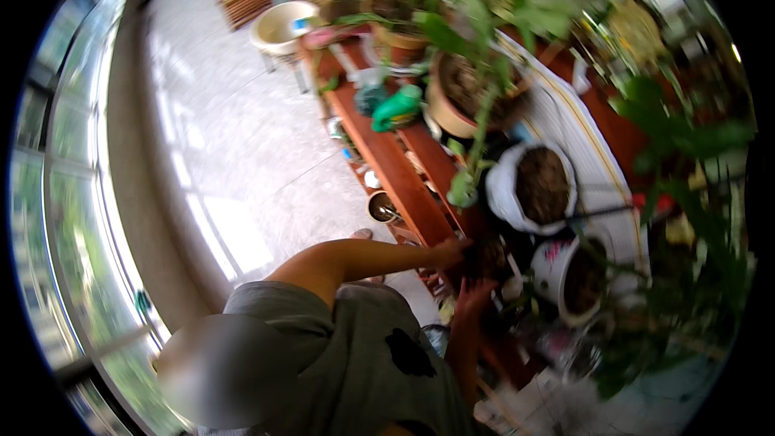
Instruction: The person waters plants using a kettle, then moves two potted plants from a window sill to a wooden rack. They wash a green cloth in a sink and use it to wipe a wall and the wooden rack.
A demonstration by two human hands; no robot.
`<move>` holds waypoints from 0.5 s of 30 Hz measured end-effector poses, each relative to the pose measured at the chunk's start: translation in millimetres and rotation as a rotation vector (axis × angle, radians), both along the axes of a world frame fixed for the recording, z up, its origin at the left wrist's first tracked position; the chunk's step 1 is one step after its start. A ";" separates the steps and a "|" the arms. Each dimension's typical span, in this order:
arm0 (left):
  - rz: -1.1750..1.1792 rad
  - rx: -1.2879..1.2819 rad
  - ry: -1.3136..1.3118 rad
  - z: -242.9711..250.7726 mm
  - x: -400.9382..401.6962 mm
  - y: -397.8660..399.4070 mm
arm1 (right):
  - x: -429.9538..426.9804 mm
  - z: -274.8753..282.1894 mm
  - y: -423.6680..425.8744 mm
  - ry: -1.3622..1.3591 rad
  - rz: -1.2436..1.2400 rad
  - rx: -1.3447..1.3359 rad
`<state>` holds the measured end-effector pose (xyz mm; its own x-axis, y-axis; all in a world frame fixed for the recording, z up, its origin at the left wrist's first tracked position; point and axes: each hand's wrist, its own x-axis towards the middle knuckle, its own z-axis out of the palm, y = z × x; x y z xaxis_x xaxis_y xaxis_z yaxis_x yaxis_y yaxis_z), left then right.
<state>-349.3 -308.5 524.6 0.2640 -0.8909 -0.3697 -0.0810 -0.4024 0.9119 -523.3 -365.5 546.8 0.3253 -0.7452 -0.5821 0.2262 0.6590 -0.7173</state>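
Observation:
My left hand (451,254) reaches across a red-brown slatted wooden bench (387,163). Its fingers are at the near side of a dark, blurred clump or pot of soil (488,257). Just below that, my right hand (474,293) lies with its fingers against or close beside the same dark thing. Shadow and blur hide whether either hand grips it. Right of my hands, a white pot with pink flower decoration (550,266) leans over, soil showing inside. Above it is a white pot or bag of soil (542,184).
A large tan planter (451,106) and a green plastic bottle or can (397,109) stand farther along the bench. Leafy stems (481,127) hang over it. A small pot (381,207) sits below the bench edge. A cream basin (283,27) stands beyond, on the pale floor (242,133).

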 end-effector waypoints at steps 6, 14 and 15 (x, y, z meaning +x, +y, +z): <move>0.116 -0.108 0.010 -20.7 -22.1 -7.9 | -13.8 16.6 -13.0 0.299 0.148 -0.124; 0.430 -0.037 -0.195 9.5 23.8 63.1 | 7.2 73.9 11.6 0.346 0.611 0.251; 0.556 -0.029 -0.192 8.2 27.4 85.0 | 26.0 61.9 3.1 0.308 0.699 0.347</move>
